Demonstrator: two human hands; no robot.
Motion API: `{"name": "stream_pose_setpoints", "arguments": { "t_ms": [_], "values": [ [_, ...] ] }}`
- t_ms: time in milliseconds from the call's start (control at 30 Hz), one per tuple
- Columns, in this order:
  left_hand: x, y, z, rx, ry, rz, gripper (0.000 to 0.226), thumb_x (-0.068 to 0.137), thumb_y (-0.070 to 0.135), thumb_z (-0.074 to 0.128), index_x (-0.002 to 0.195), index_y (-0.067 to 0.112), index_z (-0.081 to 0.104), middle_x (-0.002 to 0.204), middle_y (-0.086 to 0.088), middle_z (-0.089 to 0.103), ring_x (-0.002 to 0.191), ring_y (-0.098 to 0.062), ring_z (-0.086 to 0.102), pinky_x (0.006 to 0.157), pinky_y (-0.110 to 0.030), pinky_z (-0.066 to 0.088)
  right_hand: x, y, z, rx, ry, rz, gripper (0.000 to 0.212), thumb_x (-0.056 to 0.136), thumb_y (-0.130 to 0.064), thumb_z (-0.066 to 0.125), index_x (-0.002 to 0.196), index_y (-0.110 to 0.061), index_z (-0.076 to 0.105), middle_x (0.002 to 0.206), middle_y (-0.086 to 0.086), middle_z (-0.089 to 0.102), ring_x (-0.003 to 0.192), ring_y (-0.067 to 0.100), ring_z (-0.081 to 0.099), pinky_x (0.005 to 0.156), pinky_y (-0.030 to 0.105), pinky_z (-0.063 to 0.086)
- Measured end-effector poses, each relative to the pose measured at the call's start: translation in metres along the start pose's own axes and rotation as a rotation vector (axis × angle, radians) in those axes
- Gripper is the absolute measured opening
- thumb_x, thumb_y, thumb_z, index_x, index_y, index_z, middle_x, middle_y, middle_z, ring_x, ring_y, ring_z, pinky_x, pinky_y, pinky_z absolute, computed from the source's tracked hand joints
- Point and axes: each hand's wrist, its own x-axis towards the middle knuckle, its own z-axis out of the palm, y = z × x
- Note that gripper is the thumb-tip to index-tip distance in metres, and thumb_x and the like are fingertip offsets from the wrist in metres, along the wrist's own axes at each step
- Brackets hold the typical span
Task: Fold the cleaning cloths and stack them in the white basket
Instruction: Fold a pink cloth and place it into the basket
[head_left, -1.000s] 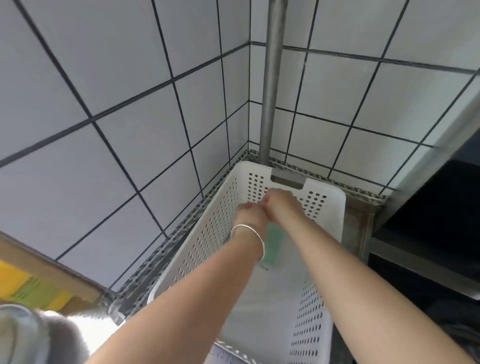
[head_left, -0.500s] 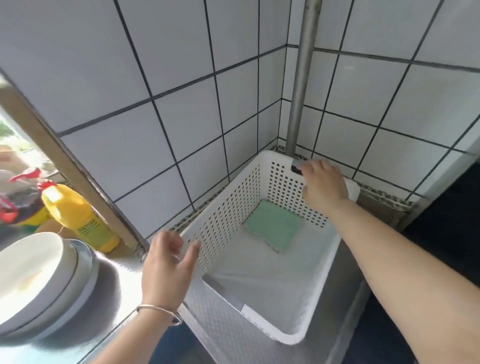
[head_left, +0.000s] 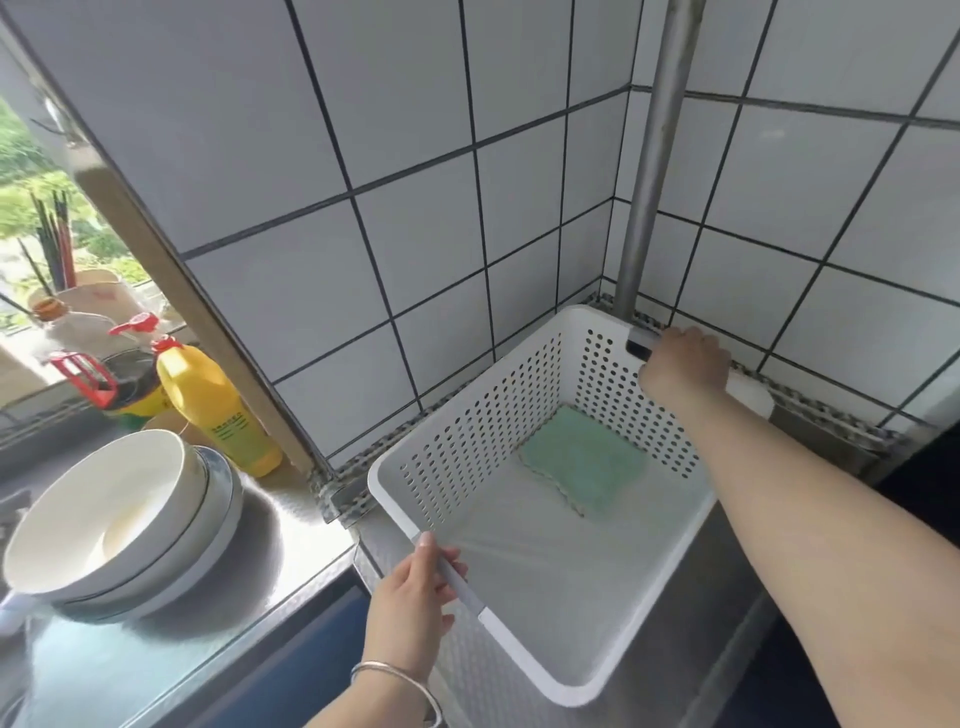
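Grey-white tiled walls meet in a corner where a steel pole runs down to a stainless bench, and the white basket sits on that bench right at the pole's foot. One folded green cloth lies flat on the basket floor, toward the far end, close under the perforated wall. The right hand has its fingers curled over the basket's far handle slot, gripping the rim. The left hand holds the near rim at its grey handle, fingers wrapped under and thumb lying along the top edge; a bangle sits on that wrist.

The basket looks like thin rigid plastic, light with only one cloth inside, so it should shift easily; the two end handles are the natural places to take it, and both are already taken. The cloth is soft and limp, likely to unfold if lifted by one corner, so it is better pinched across a folded edge or pressed flat.

Counted: one basket, one cloth in it, no other cloths in view. Left of the basket stand stacked white bowls, at least three, and one yellow bottle by the window
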Motion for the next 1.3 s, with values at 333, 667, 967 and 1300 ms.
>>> {"name": "stream_pose_setpoints", "arguments": {
  "t_ms": [333,667,967,1300],
  "values": [
    [0.017,0.022,-0.058,-0.292,0.016,-0.032,0.036,0.099,0.03,0.036,0.071,0.01,0.048,0.046,0.003,0.038,0.026,-0.005,0.032,0.029,-0.011,0.027,-0.044,0.001,-0.017,0.101,-0.321,0.141,0.046,0.09,-0.042,0.045,0.112,-0.004,0.061,0.097,0.016,0.065,0.073,0.025,0.062,0.05,0.022,0.04],
    [0.004,0.046,-0.209,-0.233,-0.06,0.144,0.035,0.099,0.032,0.033,0.074,0.012,0.048,0.036,0.012,0.033,0.026,0.0,0.024,0.032,-0.004,0.017,-0.176,-0.063,-0.063,0.419,-0.369,0.008,0.031,0.088,-0.035,0.047,0.09,-0.008,0.061,0.069,0.013,0.064,0.05,0.025,0.058,0.051,0.025,0.044],
    [-0.029,0.047,-0.4,-0.143,0.085,0.243,0.033,0.099,0.035,0.034,0.077,0.015,0.048,0.039,0.012,0.029,0.028,-0.001,0.022,0.031,-0.006,0.019,-0.327,-0.18,-0.068,0.639,-0.36,-0.167,0.031,0.091,-0.027,0.046,0.075,-0.006,0.061,0.074,0.015,0.063,0.06,0.03,0.058,0.053,0.03,0.043],
    [-0.157,-0.042,-0.564,-0.3,0.46,0.189,0.029,0.098,0.032,0.039,0.082,0.011,0.051,0.05,0.007,0.035,0.034,-0.003,0.03,0.031,-0.011,0.025,-0.459,-0.298,-0.047,0.592,-0.564,-0.525,0.038,0.093,-0.031,0.044,0.079,-0.001,0.062,0.081,0.022,0.063,0.077,0.036,0.06,0.065,0.038,0.046]
  ]
}}
